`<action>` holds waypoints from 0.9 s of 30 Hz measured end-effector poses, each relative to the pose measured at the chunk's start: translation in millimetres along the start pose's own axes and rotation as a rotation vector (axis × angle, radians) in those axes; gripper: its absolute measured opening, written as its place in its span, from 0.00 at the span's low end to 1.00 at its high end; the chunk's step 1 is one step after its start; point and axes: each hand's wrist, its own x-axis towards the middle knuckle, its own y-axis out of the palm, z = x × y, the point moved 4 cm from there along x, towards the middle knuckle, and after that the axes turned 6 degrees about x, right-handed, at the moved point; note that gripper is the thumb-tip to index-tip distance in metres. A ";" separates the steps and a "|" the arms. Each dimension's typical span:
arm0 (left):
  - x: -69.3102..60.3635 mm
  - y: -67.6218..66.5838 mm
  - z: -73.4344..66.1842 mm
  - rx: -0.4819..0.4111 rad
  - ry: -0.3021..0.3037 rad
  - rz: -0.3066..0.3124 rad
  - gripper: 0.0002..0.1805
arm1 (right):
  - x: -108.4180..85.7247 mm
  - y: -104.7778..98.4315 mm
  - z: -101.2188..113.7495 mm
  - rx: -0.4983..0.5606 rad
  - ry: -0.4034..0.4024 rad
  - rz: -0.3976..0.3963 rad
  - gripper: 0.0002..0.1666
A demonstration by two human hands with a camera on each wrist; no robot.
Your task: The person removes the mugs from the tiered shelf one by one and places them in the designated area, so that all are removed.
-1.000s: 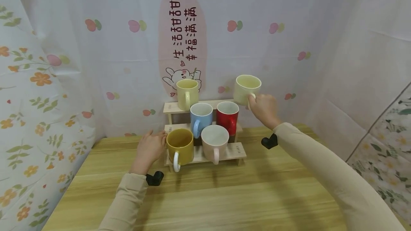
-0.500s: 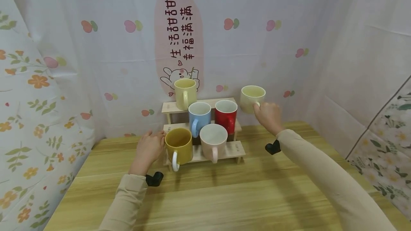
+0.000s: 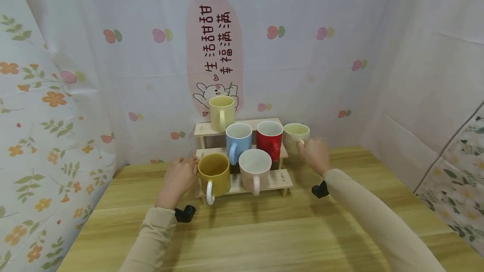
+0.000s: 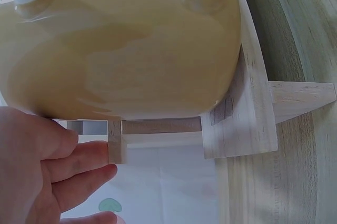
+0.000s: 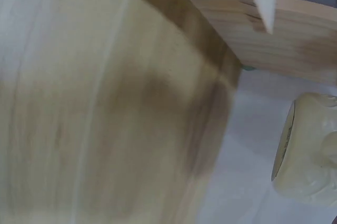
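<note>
At the right end of the three-step wooden rack [image 3: 280, 179], my right hand [image 3: 316, 155] grips the handle of a pale yellow mug [image 3: 292, 141], held upright beside the red mug. The right wrist view shows this mug [image 5: 308, 150] off the rack's wooden side [image 5: 300, 42], with its base visible and the hand out of sight. My left hand [image 3: 177, 183] is at the rack's left side beside the mustard mug [image 3: 214, 175]. In the left wrist view its relaxed fingers [image 4: 79, 161] touch a wooden post [image 4: 116, 147], under the mustard mug [image 4: 131, 66]; the thumb is hidden.
Another pale yellow mug [image 3: 222, 114] stands on the top step. A blue mug [image 3: 242, 139] and a red mug [image 3: 269, 137] are on the middle step, and a pale pink mug [image 3: 254, 169] on the bottom one. Behind hangs a patterned curtain [image 3: 151, 74]; the wooden table [image 3: 264, 238] lies below.
The pale yellow mug in my right hand has come down from beside the top step to beside the red mug, first moving slightly right. My left hand stays at the rack's left side.
</note>
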 end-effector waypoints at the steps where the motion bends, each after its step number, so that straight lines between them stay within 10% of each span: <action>1: 0.0 0.5 0.2 -0.007 -0.004 0.001 0.19 | -1.8 3.3 -0.1 0.006 -0.003 0.005 0.31; 27: -1.8 2.8 2.4 -0.045 -0.054 -0.010 0.19 | -17.3 54.8 1.6 0.059 0.115 0.199 0.31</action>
